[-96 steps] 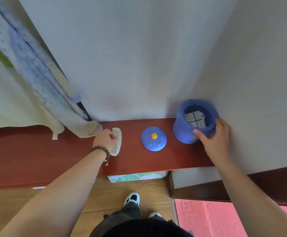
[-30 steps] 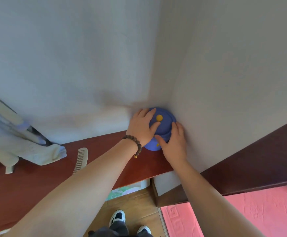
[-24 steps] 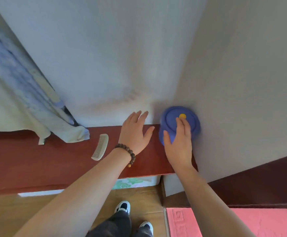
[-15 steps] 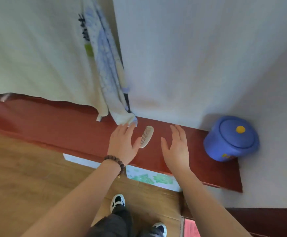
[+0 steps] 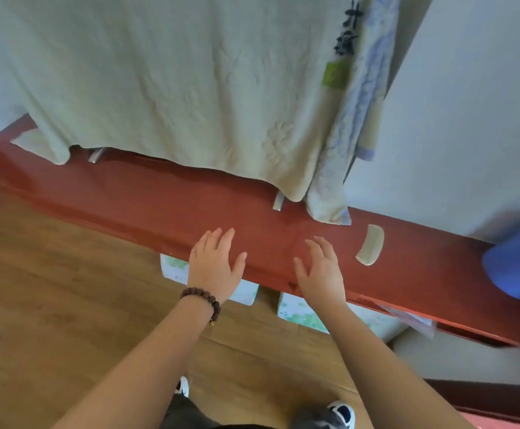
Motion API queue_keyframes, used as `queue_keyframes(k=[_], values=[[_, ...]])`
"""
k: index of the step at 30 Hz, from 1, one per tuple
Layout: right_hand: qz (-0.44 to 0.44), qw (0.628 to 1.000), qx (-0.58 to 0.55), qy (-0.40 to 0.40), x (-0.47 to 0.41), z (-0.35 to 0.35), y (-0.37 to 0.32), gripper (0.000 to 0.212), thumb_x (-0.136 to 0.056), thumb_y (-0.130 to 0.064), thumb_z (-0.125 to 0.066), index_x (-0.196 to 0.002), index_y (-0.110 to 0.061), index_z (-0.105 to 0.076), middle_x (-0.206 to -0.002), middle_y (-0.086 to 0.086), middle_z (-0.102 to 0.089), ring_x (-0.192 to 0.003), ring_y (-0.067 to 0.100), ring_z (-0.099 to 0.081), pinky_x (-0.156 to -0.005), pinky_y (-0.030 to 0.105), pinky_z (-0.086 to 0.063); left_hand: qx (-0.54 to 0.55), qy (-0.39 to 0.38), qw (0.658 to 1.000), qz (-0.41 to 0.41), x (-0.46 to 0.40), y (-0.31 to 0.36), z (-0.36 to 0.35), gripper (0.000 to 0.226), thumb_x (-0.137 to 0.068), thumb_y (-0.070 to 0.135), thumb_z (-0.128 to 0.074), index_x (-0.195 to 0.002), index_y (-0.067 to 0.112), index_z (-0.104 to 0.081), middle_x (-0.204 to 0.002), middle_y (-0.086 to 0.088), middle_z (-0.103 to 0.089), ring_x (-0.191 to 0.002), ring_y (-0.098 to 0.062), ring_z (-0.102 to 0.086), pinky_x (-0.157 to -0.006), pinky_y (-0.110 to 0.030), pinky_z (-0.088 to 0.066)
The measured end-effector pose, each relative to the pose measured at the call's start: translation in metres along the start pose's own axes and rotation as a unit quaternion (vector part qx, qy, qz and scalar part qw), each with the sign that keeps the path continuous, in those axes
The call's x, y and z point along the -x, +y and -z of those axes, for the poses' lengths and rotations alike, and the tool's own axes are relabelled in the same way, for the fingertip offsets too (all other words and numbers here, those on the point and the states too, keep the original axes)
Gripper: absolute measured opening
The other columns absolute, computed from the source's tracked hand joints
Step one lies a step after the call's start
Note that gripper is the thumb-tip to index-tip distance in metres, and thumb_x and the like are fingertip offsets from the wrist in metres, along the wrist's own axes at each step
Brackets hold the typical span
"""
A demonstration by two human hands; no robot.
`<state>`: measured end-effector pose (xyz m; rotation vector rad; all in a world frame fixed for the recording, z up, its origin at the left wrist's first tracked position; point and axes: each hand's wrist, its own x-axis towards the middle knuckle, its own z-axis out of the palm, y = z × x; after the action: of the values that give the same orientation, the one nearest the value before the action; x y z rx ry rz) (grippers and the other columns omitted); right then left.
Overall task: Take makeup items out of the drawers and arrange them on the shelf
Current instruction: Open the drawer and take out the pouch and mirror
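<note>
A long dark red shelf [image 5: 147, 199] runs across the view. On it lies a pale comb [image 5: 371, 248], and a blue lidded pot [image 5: 518, 264] stands at the far right, partly cut off by the frame edge. My left hand [image 5: 214, 266], with a bead bracelet on the wrist, hovers over the shelf's front edge with fingers spread and holds nothing. My right hand [image 5: 322, 272] is beside it, also spread and empty, a little left of the comb.
A large pale towel [image 5: 172, 78] and a blue patterned cloth [image 5: 345, 156] hang down over the back of the shelf. Printed boxes [image 5: 299, 311] sit under the shelf. Below is the wooden floor [image 5: 51, 305], with my shoes showing at the bottom.
Both hands left the blue pot after its lid was put on. The view swung left, so the pot and comb now sit to the right of my empty hands.
</note>
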<state>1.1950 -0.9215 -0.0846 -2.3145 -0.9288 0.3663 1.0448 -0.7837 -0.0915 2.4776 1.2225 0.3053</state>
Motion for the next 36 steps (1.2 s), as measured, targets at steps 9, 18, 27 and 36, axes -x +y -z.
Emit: queue_keyframes(k=[9, 18, 27, 36], values=[[-0.060, 0.997, -0.001, 0.040, 0.030, -0.109, -0.118, 0.043, -0.093, -0.022, -0.054, -0.134, -0.010, -0.049, -0.147, 0.003, -0.036, -0.139, 0.019, -0.030, -0.105, 0.029, -0.032, -0.022, -0.086, 0.993, -0.074, 0.002, -0.147, 0.051, 0.057, -0.094, 0.045, -0.044, -0.145, 0.020, -0.035, -0.151, -0.007, -0.035, -0.143, -0.026, -0.024, -0.116, -0.043, -0.023], [-0.115, 0.992, 0.004, 0.043, 0.062, -0.141, -0.142, 0.041, -0.093, -0.019, -0.054, -0.133, -0.009, -0.049, -0.145, 0.004, -0.038, -0.134, 0.021, -0.036, -0.102, 0.033, -0.037, 0.021, -0.107, 0.992, -0.066, 0.004, -0.189, 0.058, 0.058, -0.091, 0.045, -0.050, -0.139, 0.014, -0.042, -0.143, -0.011, -0.045, -0.136, -0.027, -0.035, -0.109, -0.046, -0.034], [-0.281, 0.953, -0.084, 0.079, 0.044, -0.147, -0.089, 0.044, -0.094, -0.024, -0.055, -0.134, -0.008, -0.047, -0.140, 0.009, -0.044, -0.127, 0.025, -0.044, -0.099, 0.031, -0.034, 0.244, -0.097, 0.946, 0.188, -0.027, -0.198, 0.035, 0.089, -0.084, 0.042, -0.067, -0.149, 0.008, -0.018, -0.154, -0.012, -0.024, -0.141, -0.026, -0.027, -0.110, -0.040, -0.029], [-0.446, 0.846, -0.229, 0.179, 0.005, -0.158, -0.002, 0.050, -0.072, -0.032, -0.064, -0.117, -0.018, -0.048, -0.110, 0.006, -0.057, -0.107, 0.033, -0.056, -0.093, 0.046, -0.046, 0.324, -0.081, 0.904, 0.265, -0.068, -0.204, -0.017, 0.095, -0.078, 0.042, -0.074, -0.148, 0.009, -0.020, -0.153, -0.006, -0.029, -0.139, -0.022, -0.032, -0.105, -0.031, -0.031]])
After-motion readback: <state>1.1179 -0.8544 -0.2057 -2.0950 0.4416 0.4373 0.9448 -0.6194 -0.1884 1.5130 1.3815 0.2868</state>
